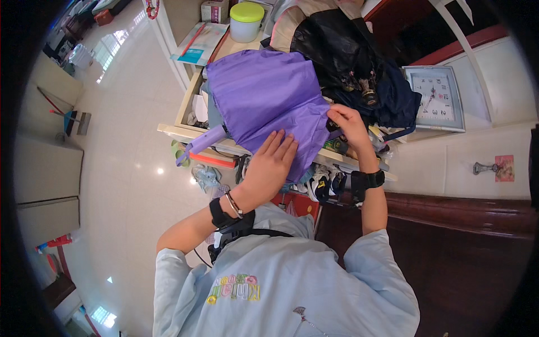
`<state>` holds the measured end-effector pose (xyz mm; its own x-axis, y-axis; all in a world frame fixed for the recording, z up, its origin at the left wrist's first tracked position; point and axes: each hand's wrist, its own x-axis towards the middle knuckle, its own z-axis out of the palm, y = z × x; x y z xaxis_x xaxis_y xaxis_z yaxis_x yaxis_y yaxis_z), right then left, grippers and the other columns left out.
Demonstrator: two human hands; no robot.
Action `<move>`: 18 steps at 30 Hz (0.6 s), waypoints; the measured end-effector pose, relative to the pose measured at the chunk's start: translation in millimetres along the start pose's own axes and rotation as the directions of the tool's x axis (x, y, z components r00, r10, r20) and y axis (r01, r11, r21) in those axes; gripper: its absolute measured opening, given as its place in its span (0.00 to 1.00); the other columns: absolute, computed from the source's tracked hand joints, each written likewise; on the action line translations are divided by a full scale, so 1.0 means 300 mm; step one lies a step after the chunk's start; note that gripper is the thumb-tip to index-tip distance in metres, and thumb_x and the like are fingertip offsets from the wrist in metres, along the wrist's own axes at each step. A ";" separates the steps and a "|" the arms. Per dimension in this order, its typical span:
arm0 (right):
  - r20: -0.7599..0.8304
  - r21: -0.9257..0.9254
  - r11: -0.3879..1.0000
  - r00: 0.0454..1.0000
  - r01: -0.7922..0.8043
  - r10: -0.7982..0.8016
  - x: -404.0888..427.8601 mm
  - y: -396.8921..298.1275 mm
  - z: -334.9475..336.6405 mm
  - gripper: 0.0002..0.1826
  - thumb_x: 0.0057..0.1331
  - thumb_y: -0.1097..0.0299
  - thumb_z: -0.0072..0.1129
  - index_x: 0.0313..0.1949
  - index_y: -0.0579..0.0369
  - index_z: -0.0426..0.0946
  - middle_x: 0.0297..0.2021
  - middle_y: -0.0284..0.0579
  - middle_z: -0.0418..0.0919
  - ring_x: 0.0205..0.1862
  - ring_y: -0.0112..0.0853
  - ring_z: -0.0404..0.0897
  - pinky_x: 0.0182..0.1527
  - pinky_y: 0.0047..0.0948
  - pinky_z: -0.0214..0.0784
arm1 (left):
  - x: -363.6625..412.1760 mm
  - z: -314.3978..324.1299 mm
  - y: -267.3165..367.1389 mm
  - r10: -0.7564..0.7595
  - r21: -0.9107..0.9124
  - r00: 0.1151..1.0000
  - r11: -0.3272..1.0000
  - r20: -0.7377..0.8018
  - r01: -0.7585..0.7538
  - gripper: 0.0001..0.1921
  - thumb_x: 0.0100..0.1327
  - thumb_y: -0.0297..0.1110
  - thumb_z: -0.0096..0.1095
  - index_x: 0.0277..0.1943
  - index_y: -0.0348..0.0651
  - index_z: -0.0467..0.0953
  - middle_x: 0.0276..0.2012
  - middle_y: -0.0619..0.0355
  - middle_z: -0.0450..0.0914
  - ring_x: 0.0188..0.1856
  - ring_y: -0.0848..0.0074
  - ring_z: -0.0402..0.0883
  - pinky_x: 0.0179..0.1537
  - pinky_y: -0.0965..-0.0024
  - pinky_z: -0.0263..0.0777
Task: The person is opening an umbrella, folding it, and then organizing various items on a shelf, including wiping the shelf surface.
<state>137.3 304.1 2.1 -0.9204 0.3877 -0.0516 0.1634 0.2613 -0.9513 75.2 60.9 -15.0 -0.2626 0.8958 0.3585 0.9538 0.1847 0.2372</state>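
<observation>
A folding umbrella with loose purple fabric (269,88) lies across an open drawer (185,105), its canopy collapsed and its folds spread out. The purple umbrella handle (206,141), with a wrist strap, sticks out to the left over the drawer's front edge. My left hand (269,168) rests flat on the near folds, palm down. At the canopy's right end, my right hand (349,124) pinches the fabric edge between thumb and fingers. The umbrella hides much of what is in the drawer.
Behind the umbrella are a tub with a lime-green lid (247,21), a flat packet (200,42) and a heap of dark fabric (337,46). A square clock (436,99) lies at the right. Shoes (322,183) sit below the drawer. Tiled floor (122,168) extends left.
</observation>
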 end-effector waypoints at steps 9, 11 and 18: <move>0.172 -0.106 0.988 0.981 0.112 -0.092 -0.014 -0.043 -0.013 0.11 0.65 0.65 0.52 0.39 0.60 0.75 0.31 0.32 0.72 0.33 0.22 0.66 0.38 0.21 0.59 | 0.022 -0.158 -0.037 -0.240 -0.405 0.930 0.907 -0.278 0.113 0.14 0.52 0.17 0.52 0.43 0.34 0.74 0.40 0.45 0.79 0.45 0.55 0.78 0.51 0.60 0.70; 0.257 -0.263 0.954 0.964 0.142 -0.073 -0.011 -0.077 -0.014 0.11 0.64 0.65 0.54 0.39 0.61 0.76 0.32 0.34 0.73 0.34 0.23 0.67 0.40 0.22 0.60 | 0.019 -0.172 -0.045 -0.193 -0.369 0.942 0.926 -0.276 0.081 0.13 0.53 0.19 0.56 0.43 0.33 0.74 0.40 0.45 0.79 0.46 0.55 0.77 0.50 0.60 0.70; 0.095 -0.036 0.989 0.986 0.144 -0.140 -0.019 -0.092 -0.036 0.10 0.60 0.70 0.58 0.36 0.64 0.76 0.29 0.38 0.77 0.37 0.23 0.72 0.41 0.23 0.64 | -0.009 -0.178 -0.035 -0.351 -0.445 0.905 0.868 -0.240 0.219 0.17 0.50 0.25 0.64 0.45 0.34 0.74 0.39 0.46 0.79 0.45 0.55 0.77 0.47 0.61 0.70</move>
<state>141.9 304.3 32.0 -0.9637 0.2615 0.0536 0.0418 0.3461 -0.9373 58.2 34.9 29.6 -0.6079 0.6489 0.4576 0.7054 0.1768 0.6864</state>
